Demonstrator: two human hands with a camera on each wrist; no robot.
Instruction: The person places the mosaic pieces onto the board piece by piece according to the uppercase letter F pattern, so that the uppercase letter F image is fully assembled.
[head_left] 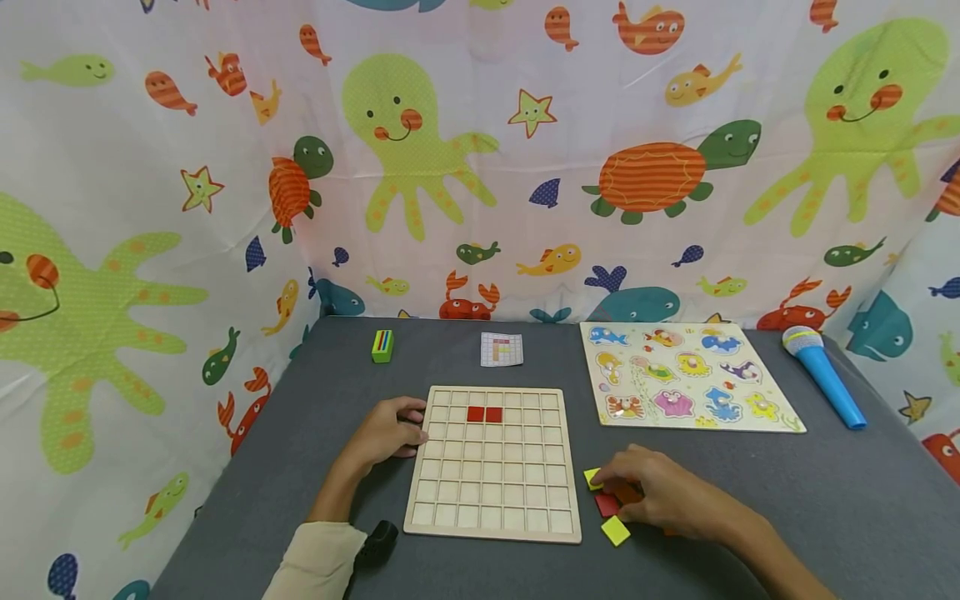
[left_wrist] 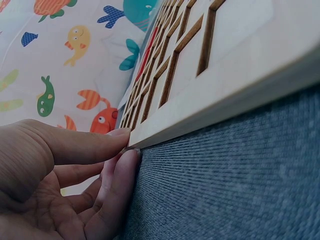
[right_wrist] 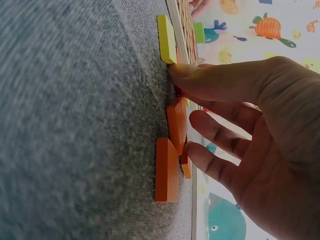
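Note:
A square wooden grid board (head_left: 491, 450) lies flat, with a red tile (head_left: 476, 414) and another red tile (head_left: 493, 414) side by side near its top. My left hand (head_left: 392, 429) holds the board's left edge, thumb against the rim and fingertips low beside it in the left wrist view. Over the loose tiles right of the board is my right hand (head_left: 660, 492), its thumb and fingers apart. Around its fingertips are a yellow tile (head_left: 616, 531), a loose red tile (head_left: 606, 505) and several orange tiles (right_wrist: 166, 170). The hand partly covers them.
Behind the board lie a small green box (head_left: 382, 347) with coloured stripes and a printed pattern card (head_left: 501, 350). A sea-animal puzzle board (head_left: 682, 383) sits at the back right, beside a blue toy microphone (head_left: 825, 375). A patterned curtain (head_left: 480, 167) encloses the grey table (head_left: 270, 483).

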